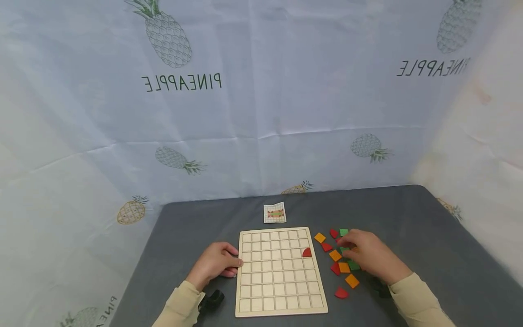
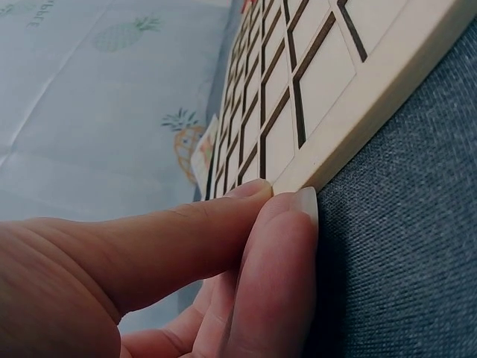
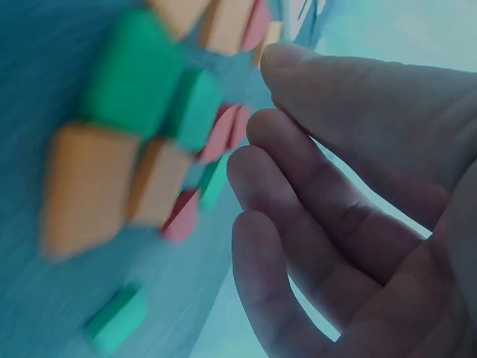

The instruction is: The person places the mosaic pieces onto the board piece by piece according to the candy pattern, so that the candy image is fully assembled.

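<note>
A pale wooden grid board (image 1: pixel 279 315) lies on the dark cloth. My left hand (image 1: pixel 216 261) pinches its left edge between thumb and finger, seen close in the left wrist view. One red quarter-round piece (image 1: pixel 307 252) sits in a cell near the board's right side. Over the loose pieces to the right hovers my right hand (image 1: pixel 373 255). Its fingers are gently bent, thumb apart, with nothing between them in the right wrist view. Below and around it lie orange squares (image 1: pixel 352 280), red rounded pieces (image 1: pixel 341 293) and green pieces (image 3: pixel 119 321); the hand hides some of them.
Behind the board lies a small card (image 1: pixel 274 212) printed with a coloured grid pattern. The dark table (image 1: pixel 188 218) meets a pineapple-print curtain (image 1: pixel 261 100) at the back. A black strap or band shows by the left wrist (image 1: pixel 212 299).
</note>
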### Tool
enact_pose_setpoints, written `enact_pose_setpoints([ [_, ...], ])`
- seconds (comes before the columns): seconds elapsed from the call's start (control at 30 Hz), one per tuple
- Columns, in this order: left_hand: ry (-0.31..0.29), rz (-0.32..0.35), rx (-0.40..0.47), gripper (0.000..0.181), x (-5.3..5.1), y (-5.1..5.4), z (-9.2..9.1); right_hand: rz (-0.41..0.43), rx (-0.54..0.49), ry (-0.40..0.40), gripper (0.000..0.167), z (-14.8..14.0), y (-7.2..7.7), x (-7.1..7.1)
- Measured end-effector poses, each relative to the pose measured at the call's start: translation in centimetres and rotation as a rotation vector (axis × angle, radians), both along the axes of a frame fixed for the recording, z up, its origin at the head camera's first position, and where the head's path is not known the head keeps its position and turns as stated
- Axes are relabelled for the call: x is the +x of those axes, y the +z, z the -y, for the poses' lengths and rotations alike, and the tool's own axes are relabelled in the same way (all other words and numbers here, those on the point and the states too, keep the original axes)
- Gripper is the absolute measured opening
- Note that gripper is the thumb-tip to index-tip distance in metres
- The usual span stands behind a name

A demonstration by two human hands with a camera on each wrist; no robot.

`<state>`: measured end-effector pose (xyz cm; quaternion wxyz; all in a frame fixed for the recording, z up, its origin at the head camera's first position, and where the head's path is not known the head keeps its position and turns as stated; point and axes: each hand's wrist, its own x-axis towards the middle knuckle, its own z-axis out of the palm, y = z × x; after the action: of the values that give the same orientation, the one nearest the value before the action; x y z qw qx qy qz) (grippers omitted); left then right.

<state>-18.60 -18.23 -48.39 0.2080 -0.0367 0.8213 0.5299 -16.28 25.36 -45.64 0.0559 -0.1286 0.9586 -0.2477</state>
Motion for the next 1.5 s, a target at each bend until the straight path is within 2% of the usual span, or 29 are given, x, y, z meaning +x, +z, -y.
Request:
enact_pose_setpoints([
  [0.2,0.014,0.004,-0.009,0.037,0.1,0.0,0.1,0.053,0.008,-0.015,0.024,-2.5,-0.3,1.3],
  [0.33,0.003,0.002,0.0,0.038,0.0,0.1,0.1,0.046,0.026,-0.014,0.025,-3.8,-0.5,1.8],
  [0.43,0.002,0.004,0.004,0.038,0.0,0.1,0.1,0.041,0.054,-0.016,0.024,-4.4,-0.8,1.8],
  [0.73,-0.011,0.011,0.017,0.038,-0.1,-0.3,0.1,0.116,0.052,-0.06,0.024,-5.3,-1.9,1.8],
  [0.97,-0.01,-0.009,0.02,0.038,-0.1,-0.2,0.2,0.078,0.066,-0.055,0.023,-5.5,-2.1,1.8],
  [1.23,-0.014,0.002,0.013,0.037,-0.1,-0.2,0.2,0.085,0.056,-0.059,0.024,-5.3,-1.7,1.7],
  [1.33,-0.017,-0.003,0.005,0.037,-0.1,-0.1,0.2,0.069,0.043,-0.064,0.025,-4.6,-1.2,1.5],
  [1.5,-0.009,-0.006,-0.001,0.039,-0.1,-0.1,0.2,0.02,0.013,-0.02,0.022,-2.3,-0.3,0.9],
])
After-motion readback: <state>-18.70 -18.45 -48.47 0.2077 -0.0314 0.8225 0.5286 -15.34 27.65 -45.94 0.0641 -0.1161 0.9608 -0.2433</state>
